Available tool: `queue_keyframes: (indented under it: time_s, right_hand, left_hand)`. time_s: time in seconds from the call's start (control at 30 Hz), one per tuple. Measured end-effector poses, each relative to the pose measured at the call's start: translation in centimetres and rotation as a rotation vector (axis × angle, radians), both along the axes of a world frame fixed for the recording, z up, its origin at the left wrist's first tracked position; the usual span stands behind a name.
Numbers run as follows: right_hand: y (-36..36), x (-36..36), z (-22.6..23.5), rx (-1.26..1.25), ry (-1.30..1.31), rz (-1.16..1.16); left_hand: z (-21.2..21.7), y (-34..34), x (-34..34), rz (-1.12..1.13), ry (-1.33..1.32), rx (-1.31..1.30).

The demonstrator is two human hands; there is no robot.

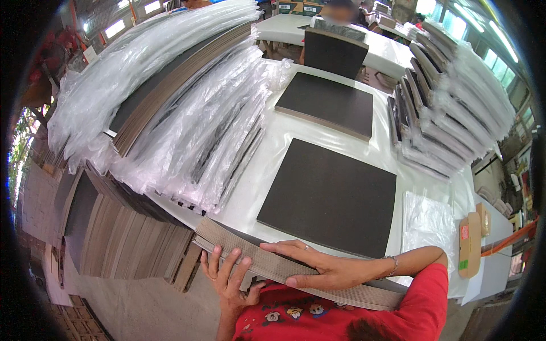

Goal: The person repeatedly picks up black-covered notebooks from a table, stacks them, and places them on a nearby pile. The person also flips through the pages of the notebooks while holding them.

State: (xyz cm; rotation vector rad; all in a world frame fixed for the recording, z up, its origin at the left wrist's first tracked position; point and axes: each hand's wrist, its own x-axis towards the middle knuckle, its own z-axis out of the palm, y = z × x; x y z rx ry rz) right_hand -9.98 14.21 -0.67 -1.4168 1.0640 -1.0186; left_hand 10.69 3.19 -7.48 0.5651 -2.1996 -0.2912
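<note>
- 1 layered, ribbed stack at the near edge of the white table.
- Right hand grips it; left hand, fingers spread, touches it.
- 2 smooth, dark, rectangular boards lie beyond.

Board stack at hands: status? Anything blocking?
Left hand against board stack, fingers spread. Right hand across its edge. Dark board flat on table beyond; no obstruction visible at hands.

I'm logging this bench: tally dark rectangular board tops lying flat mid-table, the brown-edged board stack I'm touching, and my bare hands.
Dark rectangular board tops: 2
Brown-edged board stack: 1
Bare hands (left hand, right hand): 2
Total: 5
</note>
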Motion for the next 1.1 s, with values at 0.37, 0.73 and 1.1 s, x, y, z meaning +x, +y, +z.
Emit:
queue_keyframes:
  time_s: [0.37,0.73,1.1]
  right_hand:
    - [-0.2,-0.8,1.2,0.061,0.104,-0.076]
    - [-0.6,-0.8,1.5,0.239,0.132,-0.077]
    - [-0.6,-0.8,1.3,0.259,0.108,-0.092]
  left_hand:
    - [1.7,-0.3,-0.5,0.072,-0.076,0.025]
    - [1.6,0.1,0.7,0.072,-0.084,0.04]
    - [1.0,-0.5,1.0,0.039,-0.102,-0.044]
